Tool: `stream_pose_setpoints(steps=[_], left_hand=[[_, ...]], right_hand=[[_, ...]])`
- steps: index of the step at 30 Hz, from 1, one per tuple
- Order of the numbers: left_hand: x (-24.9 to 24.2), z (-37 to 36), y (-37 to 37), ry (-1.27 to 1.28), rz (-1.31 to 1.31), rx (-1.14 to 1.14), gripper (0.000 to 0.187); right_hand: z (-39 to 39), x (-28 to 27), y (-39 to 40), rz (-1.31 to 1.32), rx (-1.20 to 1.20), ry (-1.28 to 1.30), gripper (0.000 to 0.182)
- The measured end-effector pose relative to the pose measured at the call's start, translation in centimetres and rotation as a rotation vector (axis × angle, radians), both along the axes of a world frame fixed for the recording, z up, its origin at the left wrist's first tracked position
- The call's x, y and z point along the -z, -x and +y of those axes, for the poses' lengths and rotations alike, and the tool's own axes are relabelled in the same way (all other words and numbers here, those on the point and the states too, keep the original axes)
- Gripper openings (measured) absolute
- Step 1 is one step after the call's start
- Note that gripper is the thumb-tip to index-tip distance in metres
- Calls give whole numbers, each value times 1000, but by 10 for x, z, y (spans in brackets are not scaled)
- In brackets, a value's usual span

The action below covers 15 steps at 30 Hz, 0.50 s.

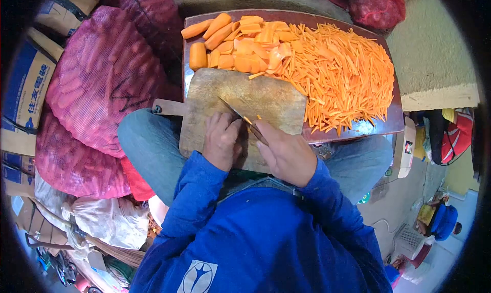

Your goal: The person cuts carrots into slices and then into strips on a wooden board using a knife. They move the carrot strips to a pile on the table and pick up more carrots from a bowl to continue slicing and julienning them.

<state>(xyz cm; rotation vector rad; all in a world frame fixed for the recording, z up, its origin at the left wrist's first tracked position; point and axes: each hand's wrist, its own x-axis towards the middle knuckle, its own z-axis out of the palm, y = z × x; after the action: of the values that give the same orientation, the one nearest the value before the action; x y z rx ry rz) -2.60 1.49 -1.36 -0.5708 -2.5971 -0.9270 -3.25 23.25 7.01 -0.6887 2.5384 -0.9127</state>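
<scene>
A wooden cutting board (204, 109) with a handle on its left lies in front of me, over my lap. My right hand (289, 157) is wrapped round the handle of a knife (230, 107), whose blade slants up and left across the board. My left hand (222, 139) is curled on the board just left of the blade, its fingertips tucked under. What it holds, if anything, is hidden. Small orange carrot pieces (247, 120) show beside the blade between the hands. Beyond the board lie flat carrot slices (250, 55) and a big heap of carrot strips (348, 78).
Whole peeled carrots (198, 56) lie at the far left of the reddish table (397, 116). Pink mesh sacks (102, 83) stand to the left beside cardboard boxes (30, 83). A red mesh bag (378, 9) sits at the back right. Far right, another person (444, 222) is visible.
</scene>
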Motion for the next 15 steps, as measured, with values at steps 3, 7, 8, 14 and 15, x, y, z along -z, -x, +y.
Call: stream_pose_setpoints(steps=[3, 7, 8, 14, 15], left_hand=[[1, -1, -3, -1, -21, -8, 43], [2, 0, -2, 5, -24, -19, 44], [2, -2, -2, 21, -39, -15, 44], [-2, -1, -4, 13, -58, -18, 45], [-3, -2, -5, 22, -64, -3, 45]], right_hand=[[9, -9, -14, -3, 4, 46, 52], [7, -2, -13, -13, 11, 10, 53], [1, -2, -6, -26, -3, 3, 53], [6, -10, -18, 25, -3, 4, 50], [7, -11, -19, 10, 5, -17, 50]])
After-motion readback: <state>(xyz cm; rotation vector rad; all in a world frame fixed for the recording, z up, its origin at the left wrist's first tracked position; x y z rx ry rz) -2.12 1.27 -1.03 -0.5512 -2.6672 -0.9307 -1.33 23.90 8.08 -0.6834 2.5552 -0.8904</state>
